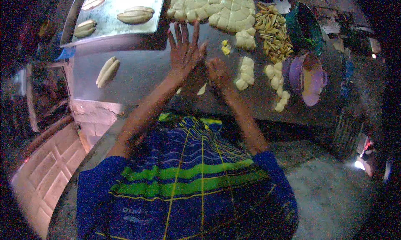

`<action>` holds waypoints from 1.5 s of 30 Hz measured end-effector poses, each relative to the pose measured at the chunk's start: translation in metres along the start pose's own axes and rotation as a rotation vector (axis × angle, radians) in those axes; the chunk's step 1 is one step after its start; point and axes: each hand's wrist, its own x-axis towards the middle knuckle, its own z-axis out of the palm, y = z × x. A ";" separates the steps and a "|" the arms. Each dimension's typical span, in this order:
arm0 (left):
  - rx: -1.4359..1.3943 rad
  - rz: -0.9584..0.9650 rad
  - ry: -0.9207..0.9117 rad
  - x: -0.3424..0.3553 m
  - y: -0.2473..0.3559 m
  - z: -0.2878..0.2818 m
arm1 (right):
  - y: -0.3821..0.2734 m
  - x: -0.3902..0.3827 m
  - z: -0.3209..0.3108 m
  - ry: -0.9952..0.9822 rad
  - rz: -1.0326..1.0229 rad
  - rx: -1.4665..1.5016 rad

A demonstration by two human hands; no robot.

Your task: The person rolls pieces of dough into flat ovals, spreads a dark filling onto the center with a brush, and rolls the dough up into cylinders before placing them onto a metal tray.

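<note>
My left hand (pixel 186 54) lies palm down on the grey metal table (pixel 142 73), its fingers stretched and spread, pointing at a large slab of pale dough (pixel 211 8). Close beside it, my right hand (pixel 217 73) is curled; whatever may be in its fingers is hidden. Small pale dough scraps (pixel 202 89) show below the hands, partly covered by them. To the left rests a ridged, shaped dough roll (pixel 107 72). Right of my hands are a lumpy dough strip (pixel 245 74) and a yellow dab of soft fat (pixel 226 48).
A metal tray (pixel 112 29) at the upper left bears several shaped rolls. On the right lie a pile of yellowish-brown strips (pixel 273 33), small dough balls (pixel 275 79), a purple bowl (pixel 295 75) and a dark green basin (pixel 315 20). A panelled wooden door (pixel 52 173) stands lower left.
</note>
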 end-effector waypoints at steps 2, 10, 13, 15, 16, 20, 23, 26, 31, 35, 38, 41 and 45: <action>0.023 -0.018 0.033 -0.038 -0.008 0.011 | -0.013 -0.008 0.011 0.060 0.011 0.037; -0.073 -0.116 -0.119 -0.089 0.009 -0.011 | -0.066 -0.012 0.007 0.228 0.258 -0.062; -0.144 -0.133 -0.175 -0.112 0.013 -0.018 | -0.081 -0.042 0.013 0.180 0.319 -0.008; -0.097 -0.114 -0.212 -0.125 0.016 -0.021 | -0.086 -0.058 0.015 0.225 0.319 0.048; -0.105 -0.111 -0.202 -0.132 0.017 -0.024 | -0.089 -0.064 0.016 0.248 0.315 0.084; -0.169 -0.086 -0.196 -0.157 0.022 -0.032 | -0.093 -0.089 0.022 0.289 0.269 0.047; -0.201 -0.043 -0.259 -0.172 0.020 -0.045 | -0.097 -0.104 0.033 0.321 0.245 0.008; -0.210 0.075 -0.301 -0.188 0.010 -0.056 | -0.091 -0.117 0.043 0.325 0.211 0.042; -0.155 0.256 -0.295 -0.191 -0.003 -0.068 | -0.085 -0.150 0.050 0.269 0.254 0.030; -0.157 0.198 -0.185 -0.140 0.000 -0.054 | -0.063 -0.087 0.038 0.348 0.248 -0.017; -0.022 0.132 -0.172 -0.100 -0.022 -0.007 | -0.079 -0.008 0.000 0.234 0.279 -0.044; 0.001 0.155 -0.047 -0.045 -0.038 0.028 | -0.068 0.033 -0.018 0.225 0.352 -0.179; -0.008 0.096 0.066 0.006 -0.030 0.034 | -0.037 0.057 -0.026 0.204 0.306 -0.291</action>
